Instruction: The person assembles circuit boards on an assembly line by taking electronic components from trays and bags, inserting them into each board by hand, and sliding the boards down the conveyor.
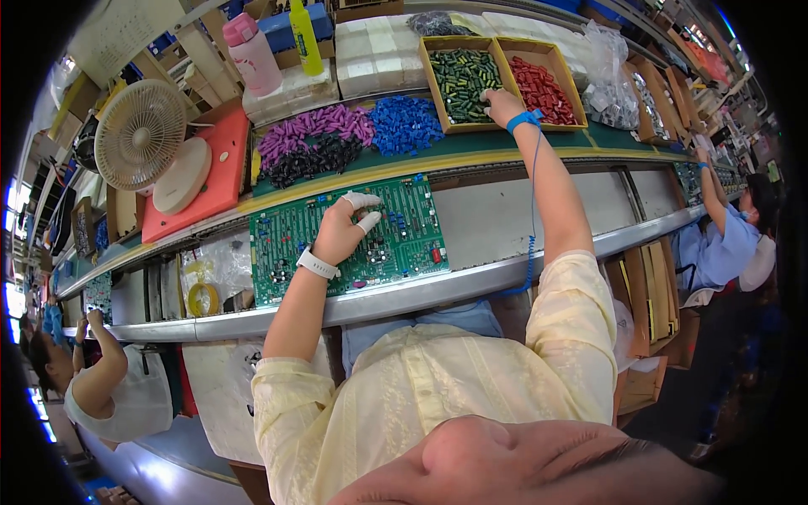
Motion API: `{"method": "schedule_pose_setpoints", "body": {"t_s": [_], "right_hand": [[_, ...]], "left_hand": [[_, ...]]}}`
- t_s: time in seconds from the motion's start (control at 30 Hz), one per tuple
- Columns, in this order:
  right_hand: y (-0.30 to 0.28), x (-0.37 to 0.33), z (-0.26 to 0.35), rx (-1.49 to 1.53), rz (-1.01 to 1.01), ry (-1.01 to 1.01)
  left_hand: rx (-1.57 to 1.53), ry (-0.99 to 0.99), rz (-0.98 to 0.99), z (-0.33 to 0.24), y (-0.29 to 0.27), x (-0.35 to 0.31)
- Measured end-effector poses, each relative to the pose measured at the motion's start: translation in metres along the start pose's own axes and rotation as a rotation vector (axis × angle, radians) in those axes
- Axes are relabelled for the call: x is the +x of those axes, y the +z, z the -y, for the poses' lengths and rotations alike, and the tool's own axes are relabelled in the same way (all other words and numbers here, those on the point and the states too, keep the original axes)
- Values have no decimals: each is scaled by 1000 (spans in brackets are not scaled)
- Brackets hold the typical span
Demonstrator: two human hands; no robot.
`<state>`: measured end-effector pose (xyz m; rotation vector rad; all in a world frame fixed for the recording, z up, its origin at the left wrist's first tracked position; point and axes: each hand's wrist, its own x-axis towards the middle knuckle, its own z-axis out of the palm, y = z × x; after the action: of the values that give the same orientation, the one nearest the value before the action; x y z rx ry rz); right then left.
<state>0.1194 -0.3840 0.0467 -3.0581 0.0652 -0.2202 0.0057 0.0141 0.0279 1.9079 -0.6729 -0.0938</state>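
Note:
My left hand [341, 229] rests over a large green circuit board [404, 259] fitted with many small parts. Its thumb and forefinger, in white finger covers, are apart near the board's upper middle, with nothing visible between them. My right hand [503, 108] is at the right side of the yellow-edged box [431, 84] of green cylindrical components [463, 76]. Its fingers are bent together over the pile, and whatever they pinch is too small to see. A blue wrist strap [525, 120] with a coiled cord circles my right wrist.
Red components [543, 91] fill the adjoining compartment. Purple [320, 130], black [307, 164] and blue parts [404, 124] lie in heaps beyond the board. A metal rail [488, 273] runs along the near edge. A fan [141, 135] stands left; co-workers [724, 244] sit at both sides.

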Motion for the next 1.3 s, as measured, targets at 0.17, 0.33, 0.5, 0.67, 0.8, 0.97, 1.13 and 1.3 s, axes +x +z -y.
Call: {"method": "schedule_pose_setpoints", "body": {"t_s": [0.17, 0.33, 0.5, 0.67, 0.8, 0.97, 1.13, 1.3], "right_hand": [[9, 12, -18, 55, -3, -97], [5, 11, -20, 229, -62, 29], [-20, -33, 33, 1094, 24, -115], [-33, -117, 130, 1202, 125, -455], [-36, -151, 165, 971, -23, -580], [-31, -162, 181, 850, -93, -650], [-14, -161, 183, 868, 33, -567], [-1, -164, 184, 844, 14, -578]], "left_hand": [[15, -14, 10, 3, 3, 2], [30, -23, 13, -1, 3, 1], [84, 60, 27, -22, 1, 4], [-301, -67, 78, -36, 28, 17], [-653, -288, 164, -27, 25, 16], [-891, -434, 120, -19, 13, -3], [-270, -271, 46, -15, -7, -19], [222, -134, 117, -25, -18, -30]]}}
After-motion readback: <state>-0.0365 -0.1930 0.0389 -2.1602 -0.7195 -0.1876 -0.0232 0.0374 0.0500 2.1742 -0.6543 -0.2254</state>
